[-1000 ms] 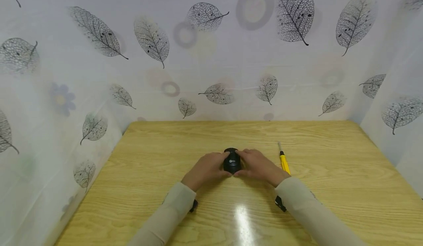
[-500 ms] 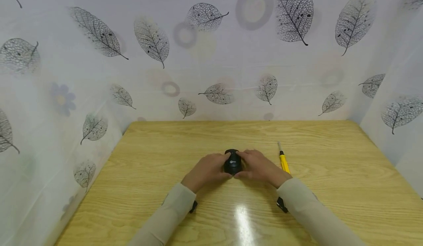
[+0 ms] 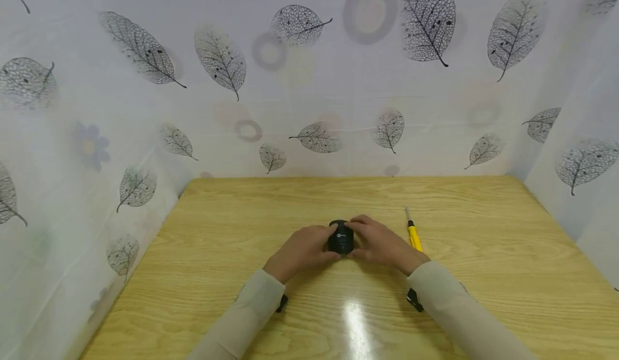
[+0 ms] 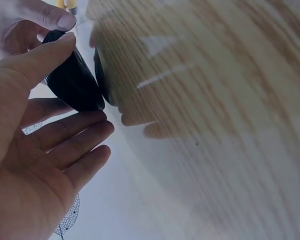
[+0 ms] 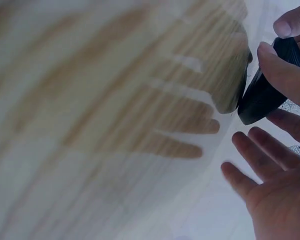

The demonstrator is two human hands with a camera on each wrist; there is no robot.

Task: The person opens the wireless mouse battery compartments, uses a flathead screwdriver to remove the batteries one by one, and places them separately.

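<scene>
A black computer mouse (image 3: 341, 239) with a small pale logo sits on the wooden table, held between both hands. My left hand (image 3: 306, 248) grips its left side, the thumb at the near end. In the left wrist view, the left thumb lies along the mouse (image 4: 72, 80) while the lower fingers extend loosely past it. My right hand (image 3: 382, 244) holds the opposite side, also with its thumb toward the near end. The right wrist view shows the mouse (image 5: 264, 97) tilted in the picture, the right hand's lower fingers spread beside it.
To the right, a yellow-handled screwdriver (image 3: 415, 239) lies with its tip pointing away, its near end hidden by the right arm. Small black pieces (image 3: 415, 300) show beside both sleeves. A leaf-patterned curtain (image 3: 319, 96) closes off the back and sides of the table (image 3: 232, 204).
The mouse has shifted very slightly toward the near edge with both hands still holding it. The right hand's upper fingers have lifted a little.
</scene>
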